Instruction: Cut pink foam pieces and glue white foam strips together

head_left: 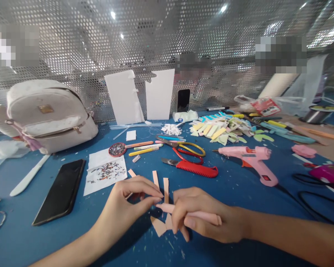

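Observation:
Both hands meet low over the blue table (239, 185). My right hand (203, 217) is curled around a pale pink foam strip (208, 218) that lies across its fingers. My left hand (133, 202) pinches the strip's left end with fingertips pressed together. Several short pink foam pieces (166, 187) stand and lie just beyond and beneath the fingers. A red-handled box cutter (195, 168) and a pink glue gun (253, 161) lie a little farther back.
A black phone (61, 191) and a white paper with glitter (104, 170) lie at left, a white backpack (48, 116) behind them. Scissors (187, 148), pens, coloured foam cut-outs (219, 129) and two white boards (140, 94) fill the back. Black cables (314, 204) run at right.

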Tool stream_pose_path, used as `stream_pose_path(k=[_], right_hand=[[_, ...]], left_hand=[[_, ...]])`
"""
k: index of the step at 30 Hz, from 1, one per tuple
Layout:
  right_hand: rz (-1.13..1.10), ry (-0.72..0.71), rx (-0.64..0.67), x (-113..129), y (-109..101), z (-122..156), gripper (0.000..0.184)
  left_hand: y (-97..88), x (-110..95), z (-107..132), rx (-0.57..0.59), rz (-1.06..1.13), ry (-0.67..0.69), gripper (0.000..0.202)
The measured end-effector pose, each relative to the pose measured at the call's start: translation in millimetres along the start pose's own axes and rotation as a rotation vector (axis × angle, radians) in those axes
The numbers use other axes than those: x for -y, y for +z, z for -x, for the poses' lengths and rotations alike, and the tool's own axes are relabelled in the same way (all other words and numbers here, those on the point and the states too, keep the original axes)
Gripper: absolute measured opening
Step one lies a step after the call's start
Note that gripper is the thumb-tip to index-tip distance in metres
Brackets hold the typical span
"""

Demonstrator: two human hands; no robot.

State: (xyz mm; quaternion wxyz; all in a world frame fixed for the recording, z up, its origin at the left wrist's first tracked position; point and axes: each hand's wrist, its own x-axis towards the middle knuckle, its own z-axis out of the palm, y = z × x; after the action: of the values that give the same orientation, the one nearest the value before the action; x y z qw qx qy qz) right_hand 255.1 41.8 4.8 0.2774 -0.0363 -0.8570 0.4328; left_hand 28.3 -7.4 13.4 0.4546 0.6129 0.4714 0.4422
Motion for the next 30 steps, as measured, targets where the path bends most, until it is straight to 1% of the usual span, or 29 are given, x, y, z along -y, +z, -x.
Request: stream_pose_path(k=[4,8,12,14,16,19,22,26,30], right_hand=[[-0.005,0.010,-0.011,-0.4,-0.1,1.9,0.042],[0.005,0.022,-0.021,-1.4,0.6,2.7,0.042],[0.019,0.014,-0.023,-1.9,1.5,2.4,0.042],[0.036,0.008,-0.014,-1.5,1.6,1.9,0.040],[0.051,-0.002,0.007,-0.9,1.3,1.3,0.038],[0.069,-0.019,0.036,0.2,0.5,0.7,0.038],[0.088,-0.016,0.042,0.7,0.5,1.4,0.036],[0.098,-0.009,0.037,0.3,1.3,1.7,0.034],[0.102,0.008,0.030,0.1,1.3,0.6,0.032]], left_hand=[[2.2,-0.4,3.1,0.030,-0.108,0.106,0.017],[3.6,0.8,5.9,0.037,-0.188,0.177,0.024],[4.3,1.7,7.6,0.037,-0.272,0.245,0.025],[3.9,1.3,7.6,0.042,-0.271,0.238,0.022],[3.3,0.3,7.2,0.050,-0.242,0.203,0.020],[3.0,-1.8,6.3,0.050,-0.224,0.157,0.021],[4.7,-3.7,6.4,0.038,-0.224,0.149,0.021],[7.8,-3.1,9.3,0.031,-0.278,0.186,0.021],[8.2,1.2,13.2,0.012,-0.401,0.301,0.020]])
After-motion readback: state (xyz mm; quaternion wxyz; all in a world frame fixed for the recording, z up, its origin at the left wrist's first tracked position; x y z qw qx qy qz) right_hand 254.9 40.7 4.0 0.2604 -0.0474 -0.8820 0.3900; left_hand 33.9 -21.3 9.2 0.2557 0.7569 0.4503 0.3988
